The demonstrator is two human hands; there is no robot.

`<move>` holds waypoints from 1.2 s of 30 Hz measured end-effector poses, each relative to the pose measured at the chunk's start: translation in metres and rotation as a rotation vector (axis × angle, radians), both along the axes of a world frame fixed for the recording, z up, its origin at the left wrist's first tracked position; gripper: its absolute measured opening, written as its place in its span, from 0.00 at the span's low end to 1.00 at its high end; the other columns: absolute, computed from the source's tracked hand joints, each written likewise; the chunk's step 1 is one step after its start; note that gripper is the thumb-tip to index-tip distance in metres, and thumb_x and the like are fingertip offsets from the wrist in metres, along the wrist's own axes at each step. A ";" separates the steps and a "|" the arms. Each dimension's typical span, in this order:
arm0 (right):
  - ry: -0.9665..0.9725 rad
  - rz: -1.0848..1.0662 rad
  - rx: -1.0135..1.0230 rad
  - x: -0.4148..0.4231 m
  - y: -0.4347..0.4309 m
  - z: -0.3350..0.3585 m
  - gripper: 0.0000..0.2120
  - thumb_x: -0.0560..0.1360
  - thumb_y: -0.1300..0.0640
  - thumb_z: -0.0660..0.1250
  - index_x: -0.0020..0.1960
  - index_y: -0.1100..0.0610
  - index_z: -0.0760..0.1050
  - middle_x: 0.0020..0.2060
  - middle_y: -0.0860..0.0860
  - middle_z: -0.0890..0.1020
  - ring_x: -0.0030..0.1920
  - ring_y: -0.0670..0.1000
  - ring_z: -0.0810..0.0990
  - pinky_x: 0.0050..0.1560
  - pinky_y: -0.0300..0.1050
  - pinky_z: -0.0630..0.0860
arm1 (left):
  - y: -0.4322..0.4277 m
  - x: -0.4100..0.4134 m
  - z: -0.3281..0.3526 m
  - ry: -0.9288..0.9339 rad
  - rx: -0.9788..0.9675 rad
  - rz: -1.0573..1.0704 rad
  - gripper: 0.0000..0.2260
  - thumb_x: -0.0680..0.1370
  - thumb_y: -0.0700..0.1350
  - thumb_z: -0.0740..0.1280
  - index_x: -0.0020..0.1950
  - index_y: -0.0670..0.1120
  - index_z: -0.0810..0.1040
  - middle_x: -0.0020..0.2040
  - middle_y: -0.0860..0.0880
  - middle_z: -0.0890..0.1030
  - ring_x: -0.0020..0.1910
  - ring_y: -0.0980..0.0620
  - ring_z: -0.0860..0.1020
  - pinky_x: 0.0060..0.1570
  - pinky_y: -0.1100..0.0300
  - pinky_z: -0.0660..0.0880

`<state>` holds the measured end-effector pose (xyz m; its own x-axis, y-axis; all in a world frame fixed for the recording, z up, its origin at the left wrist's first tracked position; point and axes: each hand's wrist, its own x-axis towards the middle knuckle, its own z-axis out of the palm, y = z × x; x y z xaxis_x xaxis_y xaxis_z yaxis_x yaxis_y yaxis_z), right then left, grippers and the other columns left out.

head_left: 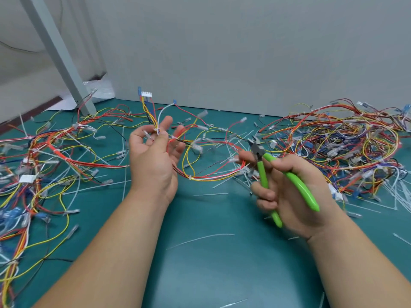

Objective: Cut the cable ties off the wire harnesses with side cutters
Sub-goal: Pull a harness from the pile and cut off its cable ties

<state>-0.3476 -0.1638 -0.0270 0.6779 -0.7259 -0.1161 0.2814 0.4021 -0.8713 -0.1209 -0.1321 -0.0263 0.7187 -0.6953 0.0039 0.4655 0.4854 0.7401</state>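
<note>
Left hand (pixel 153 156), centre frame, pinches a wire harness (pixel 209 177) just below its white connector (pixel 146 94); the loop trails right onto the green mat (pixel 211 263). Right hand (pixel 289 192) grips the green-handled side cutters (pixel 261 165), handles spread, jaws apart, nose clear of the wires. Looks between cuts, lining up the next cable tie (pixel 174 138), just right of the left fingers. Next move: nose onto the tie only, no wire in the bite.

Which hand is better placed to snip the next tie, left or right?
Right. The right hand grips the cutters, blades aimed toward the harness. The left hand is busy pinching that harness above the table, so it should just steady it.
</note>
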 end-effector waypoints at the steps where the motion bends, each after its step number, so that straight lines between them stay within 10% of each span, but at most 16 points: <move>1: -0.076 0.001 -0.060 0.000 0.002 0.002 0.44 0.61 0.49 0.69 0.75 0.65 0.68 0.69 0.51 0.77 0.31 0.47 0.60 0.29 0.41 0.55 | -0.001 -0.001 -0.001 -0.030 0.021 -0.003 0.11 0.83 0.33 0.60 0.53 0.49 0.67 0.57 0.45 0.85 0.48 0.44 0.86 0.37 0.59 0.80; 10: -0.240 0.088 -0.160 -0.002 0.005 0.005 0.44 0.62 0.46 0.70 0.74 0.65 0.68 0.75 0.57 0.72 0.31 0.47 0.57 0.29 0.42 0.54 | 0.000 -0.016 -0.013 -0.575 0.352 0.051 0.15 0.76 0.30 0.57 0.42 0.50 0.73 0.41 0.47 0.77 0.29 0.54 0.80 0.28 0.63 0.74; 14: -0.226 0.127 -0.209 0.000 0.006 0.005 0.43 0.64 0.47 0.71 0.74 0.65 0.68 0.76 0.58 0.70 0.32 0.48 0.59 0.29 0.43 0.55 | 0.005 -0.021 -0.014 -0.706 0.477 -0.026 0.07 0.72 0.49 0.65 0.39 0.47 0.80 0.32 0.54 0.77 0.33 0.52 0.74 0.34 0.60 0.71; 20: -0.021 0.216 -0.314 0.009 0.009 -0.003 0.36 0.61 0.55 0.68 0.70 0.60 0.76 0.67 0.58 0.79 0.31 0.49 0.67 0.27 0.40 0.63 | 0.007 -0.027 -0.014 -0.712 0.440 -0.311 0.19 0.78 0.64 0.67 0.43 0.50 0.86 0.33 0.44 0.78 0.32 0.54 0.74 0.37 0.60 0.70; 24: 0.092 0.304 -0.348 0.012 0.014 -0.004 0.33 0.62 0.54 0.67 0.69 0.54 0.79 0.42 0.69 0.72 0.33 0.60 0.58 0.28 0.42 0.60 | 0.011 -0.029 -0.012 -0.634 0.394 -0.477 0.14 0.80 0.52 0.69 0.45 0.43 0.86 0.35 0.45 0.85 0.34 0.58 0.81 0.38 0.70 0.73; 28: 0.152 0.201 -0.343 0.015 0.013 -0.003 0.31 0.62 0.51 0.68 0.66 0.49 0.81 0.57 0.79 0.70 0.35 0.61 0.63 0.28 0.42 0.63 | 0.008 -0.025 -0.011 -0.503 0.407 -0.473 0.10 0.79 0.50 0.71 0.46 0.45 0.87 0.44 0.38 0.86 0.41 0.47 0.81 0.46 0.57 0.77; 36: 0.010 -0.141 -0.141 0.012 -0.001 -0.005 0.31 0.63 0.48 0.67 0.67 0.52 0.78 0.45 0.53 0.80 0.31 0.50 0.72 0.29 0.43 0.60 | 0.007 -0.018 -0.005 -0.309 0.410 -0.352 0.10 0.78 0.55 0.70 0.41 0.53 0.87 0.40 0.52 0.84 0.33 0.55 0.78 0.35 0.60 0.72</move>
